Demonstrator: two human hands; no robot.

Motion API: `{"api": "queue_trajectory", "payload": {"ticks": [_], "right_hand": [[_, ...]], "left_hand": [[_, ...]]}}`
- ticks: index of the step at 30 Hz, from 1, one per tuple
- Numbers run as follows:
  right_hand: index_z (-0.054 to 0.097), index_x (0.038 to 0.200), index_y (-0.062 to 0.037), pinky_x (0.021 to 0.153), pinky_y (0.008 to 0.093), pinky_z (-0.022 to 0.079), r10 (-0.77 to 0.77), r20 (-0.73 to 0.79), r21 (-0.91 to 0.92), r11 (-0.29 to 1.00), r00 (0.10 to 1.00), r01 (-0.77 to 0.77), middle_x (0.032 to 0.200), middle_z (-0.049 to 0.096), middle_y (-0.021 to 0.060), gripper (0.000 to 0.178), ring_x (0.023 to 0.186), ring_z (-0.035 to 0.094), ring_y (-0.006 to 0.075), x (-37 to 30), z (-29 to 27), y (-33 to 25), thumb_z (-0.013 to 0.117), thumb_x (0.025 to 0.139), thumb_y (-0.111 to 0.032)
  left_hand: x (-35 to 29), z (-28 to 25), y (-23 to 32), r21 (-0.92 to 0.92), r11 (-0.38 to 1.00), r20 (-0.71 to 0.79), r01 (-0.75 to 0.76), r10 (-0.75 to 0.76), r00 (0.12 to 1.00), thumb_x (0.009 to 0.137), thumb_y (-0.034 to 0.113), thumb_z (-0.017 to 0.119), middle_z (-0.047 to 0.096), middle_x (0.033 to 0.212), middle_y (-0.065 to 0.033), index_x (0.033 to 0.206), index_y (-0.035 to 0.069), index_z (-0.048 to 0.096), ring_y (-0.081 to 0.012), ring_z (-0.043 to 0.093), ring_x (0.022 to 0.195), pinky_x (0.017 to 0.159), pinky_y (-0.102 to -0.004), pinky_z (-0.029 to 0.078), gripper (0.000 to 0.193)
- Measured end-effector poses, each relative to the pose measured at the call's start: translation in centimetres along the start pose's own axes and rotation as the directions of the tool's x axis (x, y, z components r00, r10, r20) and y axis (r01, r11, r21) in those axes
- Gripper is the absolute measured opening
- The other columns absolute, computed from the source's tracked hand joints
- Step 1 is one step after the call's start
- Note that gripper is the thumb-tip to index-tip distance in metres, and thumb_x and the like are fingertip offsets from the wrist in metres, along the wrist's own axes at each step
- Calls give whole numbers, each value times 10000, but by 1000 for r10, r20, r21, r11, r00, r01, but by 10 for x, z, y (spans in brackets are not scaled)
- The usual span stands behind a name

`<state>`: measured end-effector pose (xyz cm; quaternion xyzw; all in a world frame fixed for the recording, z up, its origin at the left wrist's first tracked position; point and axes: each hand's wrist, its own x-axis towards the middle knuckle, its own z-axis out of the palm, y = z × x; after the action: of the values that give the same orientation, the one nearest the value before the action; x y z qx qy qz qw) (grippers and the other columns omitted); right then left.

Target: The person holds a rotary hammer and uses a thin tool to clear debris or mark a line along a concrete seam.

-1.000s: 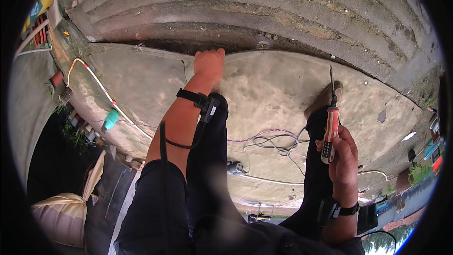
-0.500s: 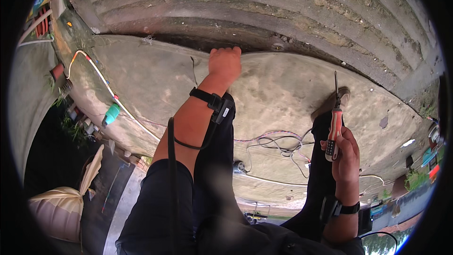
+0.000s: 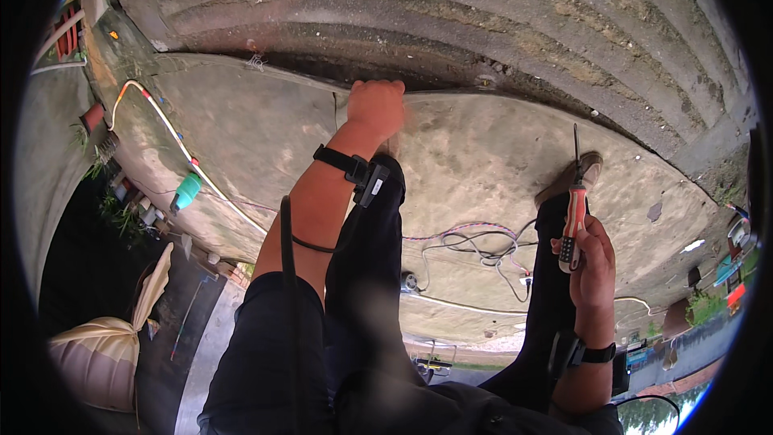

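My left hand (image 3: 377,109) is closed, back upward, at the edge of a pale concrete slab (image 3: 475,145). Its fingers curl out of sight over the edge, so I cannot make out what they hold, if anything. A thin dark line, perhaps a cord, shows beside it on the slab. Over on the right, my right hand (image 3: 594,262) grips a screwdriver (image 3: 574,221) by its red and white handle. The metal shaft points away from me, above my right shoe (image 3: 555,183).
Beyond the slab's edge runs a dark gap, then rough concrete steps (image 3: 403,16). Tangled cords (image 3: 487,250) lie between my legs. To the left are a pale hose (image 3: 169,123) and a teal object (image 3: 187,192). A black cable hangs by my left arm.
My left hand has shifted slightly left along the slab's edge. The screwdriver stays in my right hand, almost unmoved. The view has tilted a little.
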<state>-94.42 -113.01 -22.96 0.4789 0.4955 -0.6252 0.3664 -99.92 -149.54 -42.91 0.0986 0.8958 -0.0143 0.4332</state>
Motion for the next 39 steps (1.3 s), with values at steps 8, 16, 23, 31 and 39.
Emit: {"api": "queue_trajectory", "payload": {"ticks": [8, 16, 23, 31, 39], "right_hand": [[549, 1154, 24, 815, 327, 530, -2, -24, -2, 1000, 1000, 2, 895, 600, 51, 308, 754, 643, 161, 1, 12, 1, 507, 947, -200], [567, 1097, 0, 775, 294, 515, -14, -25, 0, 1000, 1000, 14, 868, 605, 39, 261, 758, 624, 141, 5, 22, 2, 534, 936, -202], [575, 1066, -11, 721, 253, 484, 1, 8, 16, 1000, 1000, -1, 863, 610, 40, 220, 754, 602, 122, 8, 27, 3, 527, 948, -190], [575, 1102, -6, 730, 259, 489, 28, -2, 54, 998, 1000, -28, 865, 629, 42, 228, 778, 629, 129, 6, 18, 5, 534, 941, -162], [576, 1091, -14, 724, 251, 483, 27, 18, 117, 993, 999, -29, 884, 640, 48, 204, 780, 622, 120, 3, 5, -2, 537, 945, -150]], "left_hand": [[-32, 28, -95, 89, 995, 38, 55, -58, 998, 826, 260, 634, 693, 964, -121, 991, 85, 656, -294, 645, 990, 874, -447, 456, 242], [-43, 22, -90, 69, 997, 36, 31, -34, 999, 824, 250, 628, 690, 954, -93, 965, 87, 657, -280, 636, 970, 888, -428, 441, 217], [-40, 12, -91, 101, 993, 84, 52, -61, 995, 841, 276, 625, 687, 1021, -92, 1030, 99, 650, -279, 631, 1001, 892, -433, 441, 260], [-3, -4, -19, -100, 986, 117, -135, 146, 982, 866, 300, 647, 669, 1060, -128, 1104, 88, 645, -330, 642, 987, 854, -456, 487, 318], [44, -15, 94, -346, 910, -6, -231, 244, 970, 867, 291, 655, 653, 1070, -143, 1142, 80, 639, -355, 636, 979, 843, -469, 505, 348]]}}
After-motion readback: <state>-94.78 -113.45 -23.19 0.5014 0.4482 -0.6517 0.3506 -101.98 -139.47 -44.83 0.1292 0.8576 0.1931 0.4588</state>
